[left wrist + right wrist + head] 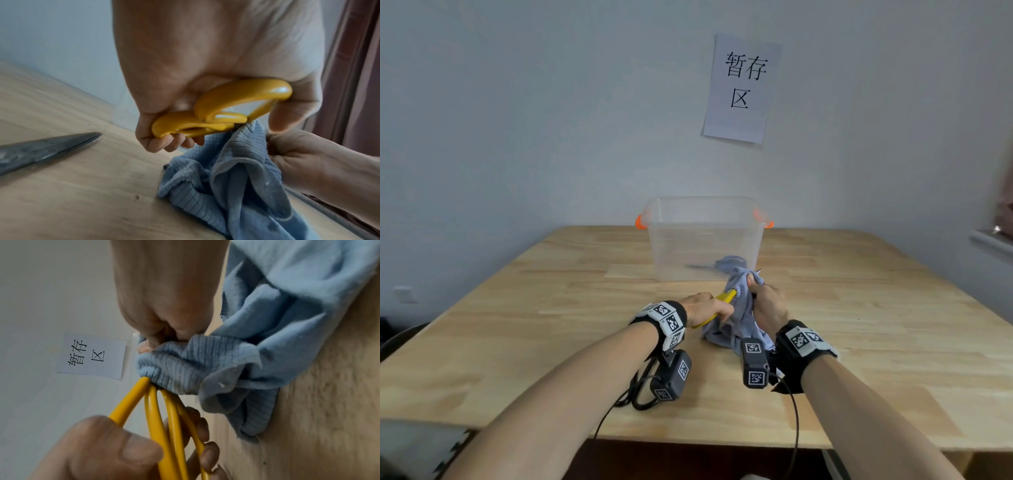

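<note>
Yellow scissors [725,297] sit just below frame centre, handles clenched in your left hand [709,306], blades buried in the cloth [740,310] your right hand [768,306] grips: hold the handles shut and draw the cloth tipward, never across the edges.

Left grip [710,307] curled tight, right grip [768,305] clenched, both close together

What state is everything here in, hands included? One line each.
scissors: handles together, blades covered
blue cloth: bunched round the blades, tail on table
left hand: grips the yellow handles
right hand: grips the cloth
clear bin: upright, lidless
</note>
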Action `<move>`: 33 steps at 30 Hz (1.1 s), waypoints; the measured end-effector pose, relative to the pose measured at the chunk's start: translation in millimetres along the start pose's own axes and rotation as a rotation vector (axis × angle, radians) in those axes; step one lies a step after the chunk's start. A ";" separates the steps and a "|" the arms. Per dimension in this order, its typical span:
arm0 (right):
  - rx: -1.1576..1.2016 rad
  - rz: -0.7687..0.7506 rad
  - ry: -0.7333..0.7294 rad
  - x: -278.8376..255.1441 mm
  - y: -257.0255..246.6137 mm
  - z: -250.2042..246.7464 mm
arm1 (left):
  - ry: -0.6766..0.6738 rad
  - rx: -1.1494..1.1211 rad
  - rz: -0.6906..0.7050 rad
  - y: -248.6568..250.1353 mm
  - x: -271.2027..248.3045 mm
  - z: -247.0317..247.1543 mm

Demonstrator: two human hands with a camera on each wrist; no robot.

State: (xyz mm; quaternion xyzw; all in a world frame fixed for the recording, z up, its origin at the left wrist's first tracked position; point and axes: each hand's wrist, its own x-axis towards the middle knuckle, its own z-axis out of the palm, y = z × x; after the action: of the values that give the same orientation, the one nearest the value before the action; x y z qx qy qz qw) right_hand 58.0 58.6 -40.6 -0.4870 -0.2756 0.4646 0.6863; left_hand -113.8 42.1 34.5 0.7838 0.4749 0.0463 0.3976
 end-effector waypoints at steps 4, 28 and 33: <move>0.030 0.005 -0.018 2.4 3.3 0.1 | 0.021 0.018 -0.008 -8.8 2.2 -2.0; -0.214 -0.053 0.086 5.4 -1.5 -17.7 | 0.172 0.005 0.027 -30.1 1.8 -13.1; -0.223 0.080 -0.156 -15.2 -18.4 -11.9 | 0.238 -0.009 0.043 -27.7 4.3 -13.4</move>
State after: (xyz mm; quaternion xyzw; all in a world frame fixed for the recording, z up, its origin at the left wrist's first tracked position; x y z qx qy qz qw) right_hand 68.4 38.1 -26.9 -0.5333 -0.3586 0.4943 0.5853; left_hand -137.1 59.7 23.8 0.7811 0.5013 0.1495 0.3408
